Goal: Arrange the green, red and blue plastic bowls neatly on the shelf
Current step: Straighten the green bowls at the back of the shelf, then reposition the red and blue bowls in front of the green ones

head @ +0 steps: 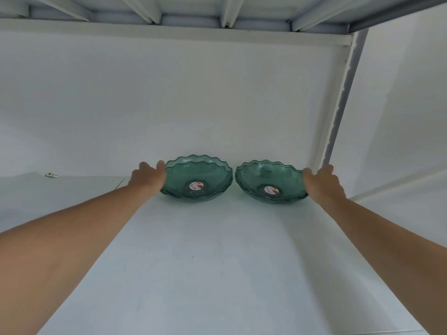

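Left hand grips the left green bowl, right hand the right green bowl, rims nearly touching between them on the shelf; small wrapper far left, upright post above right hand.

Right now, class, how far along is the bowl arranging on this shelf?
Done: two green bowls, left green bowl and right green bowl, sit side by side at the back of the shelf. In hand: left hand and right hand grip their outer rims. Left: red and blue bowls, none in view.
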Demonstrator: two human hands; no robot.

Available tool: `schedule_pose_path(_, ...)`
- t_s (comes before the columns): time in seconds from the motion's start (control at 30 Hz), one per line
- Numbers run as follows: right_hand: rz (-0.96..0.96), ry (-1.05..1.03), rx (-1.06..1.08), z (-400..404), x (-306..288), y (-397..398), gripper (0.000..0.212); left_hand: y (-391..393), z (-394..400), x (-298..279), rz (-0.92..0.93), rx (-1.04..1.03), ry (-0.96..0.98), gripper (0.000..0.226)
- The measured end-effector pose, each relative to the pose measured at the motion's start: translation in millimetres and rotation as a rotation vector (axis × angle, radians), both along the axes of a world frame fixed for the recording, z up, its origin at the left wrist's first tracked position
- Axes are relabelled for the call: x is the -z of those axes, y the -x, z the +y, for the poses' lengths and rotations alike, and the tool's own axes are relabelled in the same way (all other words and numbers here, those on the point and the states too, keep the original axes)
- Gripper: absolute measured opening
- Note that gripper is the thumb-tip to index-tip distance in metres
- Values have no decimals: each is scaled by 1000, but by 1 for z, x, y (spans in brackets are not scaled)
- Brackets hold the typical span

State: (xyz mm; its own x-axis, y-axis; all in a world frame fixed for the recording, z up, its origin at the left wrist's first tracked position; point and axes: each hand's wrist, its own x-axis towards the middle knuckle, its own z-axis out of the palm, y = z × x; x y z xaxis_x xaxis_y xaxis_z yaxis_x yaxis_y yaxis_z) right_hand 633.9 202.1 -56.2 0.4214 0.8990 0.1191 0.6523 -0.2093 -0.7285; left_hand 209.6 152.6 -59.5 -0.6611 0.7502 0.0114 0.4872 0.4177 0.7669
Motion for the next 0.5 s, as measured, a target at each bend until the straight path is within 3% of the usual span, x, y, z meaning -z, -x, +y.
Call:
schedule_pose_path(0.1, -170, -271, -55, -7, -24, 14, 46, 19, -12, -15, 180, 2, -138, 73)
schedule_pose_path(0.2, -218, -362, -265, -12, -35, 48, 36, 33, -37, -25, 265, 53, -245, 70)
schedule_pose_path(0.37, -192, -257, -574, -38, -19, 120, 38, 54, -91, -16, 270, 124, -246, 69)
schedule_pose_path(0.5, -190, -194, -691, -71, -6, 170, 41, 77, -130, -8, 286, 134, -235, 63)
